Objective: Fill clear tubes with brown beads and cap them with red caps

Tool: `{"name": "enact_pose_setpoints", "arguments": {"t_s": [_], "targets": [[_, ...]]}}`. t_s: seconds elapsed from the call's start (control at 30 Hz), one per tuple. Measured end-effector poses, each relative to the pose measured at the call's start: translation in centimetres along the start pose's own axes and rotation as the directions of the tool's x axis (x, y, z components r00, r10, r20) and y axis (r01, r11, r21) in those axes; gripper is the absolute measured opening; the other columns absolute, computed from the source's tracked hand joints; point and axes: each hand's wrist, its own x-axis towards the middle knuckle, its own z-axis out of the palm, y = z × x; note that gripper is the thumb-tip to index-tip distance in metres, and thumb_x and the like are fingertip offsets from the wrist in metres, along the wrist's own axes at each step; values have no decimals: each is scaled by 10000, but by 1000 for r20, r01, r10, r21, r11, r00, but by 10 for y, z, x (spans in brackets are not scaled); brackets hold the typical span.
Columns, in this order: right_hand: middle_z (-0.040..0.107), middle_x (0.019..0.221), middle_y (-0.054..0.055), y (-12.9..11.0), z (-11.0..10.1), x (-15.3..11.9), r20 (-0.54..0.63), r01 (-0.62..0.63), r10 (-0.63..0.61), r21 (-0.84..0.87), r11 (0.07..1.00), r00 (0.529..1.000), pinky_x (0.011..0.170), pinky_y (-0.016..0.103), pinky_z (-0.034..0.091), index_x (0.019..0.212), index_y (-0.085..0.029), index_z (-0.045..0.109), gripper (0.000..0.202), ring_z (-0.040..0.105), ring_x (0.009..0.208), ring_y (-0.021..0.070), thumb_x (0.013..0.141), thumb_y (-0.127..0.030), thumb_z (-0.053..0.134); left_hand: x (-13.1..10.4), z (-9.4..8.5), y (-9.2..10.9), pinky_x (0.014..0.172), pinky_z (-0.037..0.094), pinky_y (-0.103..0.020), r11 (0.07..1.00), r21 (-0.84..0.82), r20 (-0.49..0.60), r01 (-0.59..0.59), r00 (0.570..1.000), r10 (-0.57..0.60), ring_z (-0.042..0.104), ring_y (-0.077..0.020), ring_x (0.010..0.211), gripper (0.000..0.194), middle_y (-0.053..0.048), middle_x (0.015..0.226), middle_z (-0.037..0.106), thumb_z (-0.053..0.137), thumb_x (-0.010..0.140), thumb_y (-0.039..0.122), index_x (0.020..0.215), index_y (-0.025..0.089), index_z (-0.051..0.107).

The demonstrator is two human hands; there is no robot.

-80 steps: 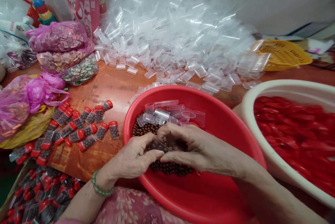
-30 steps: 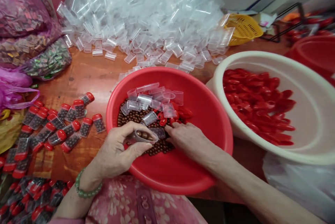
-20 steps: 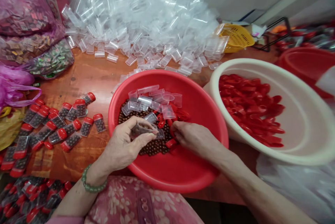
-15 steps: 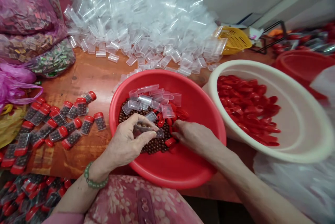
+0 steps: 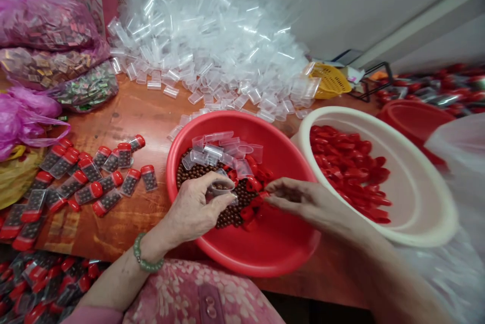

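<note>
Over the left part of a red basin (image 5: 265, 258), my left hand (image 5: 200, 205) holds a clear plastic tube (image 5: 222, 186) between thumb and fingers, its open end toward the right. Brown beads (image 5: 235, 213) lie below it, with loose clear tubes (image 5: 227, 149) behind them. My right hand (image 5: 295, 197) is closed, thumb and fingertips pinched on a small red cap (image 5: 259, 198) at the right edge of the beads. More red caps (image 5: 252, 215) lie around that spot. The two hands are apart.
A cream basin (image 5: 420, 187) of red pieces stands at right. Clear tubes (image 5: 212, 51) are heaped at the back beside a yellow basket (image 5: 331, 81). Filled red-capped tubes (image 5: 89, 192) lie on the table at left, near plastic bags (image 5: 49, 26).
My right hand has risen and drawn back a little from the pile, with a red cap now showing at its fingertips. My left hand still holds the tube. The whole view has shifted slightly.
</note>
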Motion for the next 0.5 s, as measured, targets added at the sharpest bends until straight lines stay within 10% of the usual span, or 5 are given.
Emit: {"name": "enact_pose_setpoints", "arguments": {"t_s": [0.17, 0.5], "targets": [[684, 740, 48, -17, 9, -20, -161, 83, 23, 623, 778, 987, 599, 280, 542, 920, -185, 655, 416, 639, 621, 164, 715, -541, 724, 0, 8, 0, 713, 477, -236, 999, 1, 12, 46, 999, -46, 632, -138, 771, 118, -28, 824, 692, 587, 824, 225, 879, 145, 654], [697, 944, 64, -40, 31, -20, -152, 297, -261, 632, 716, 953, 698, 279, 588, 1102, -215, 629, 363, 668, 818, 168, 794, -393, 700, -2, 16, -2, 763, 501, -253, 994, -98, -127, 39, 991, -51, 640, -150, 820, 253, -55, 921, 707, 603, 811, 211, 1045, 133, 659]]}}
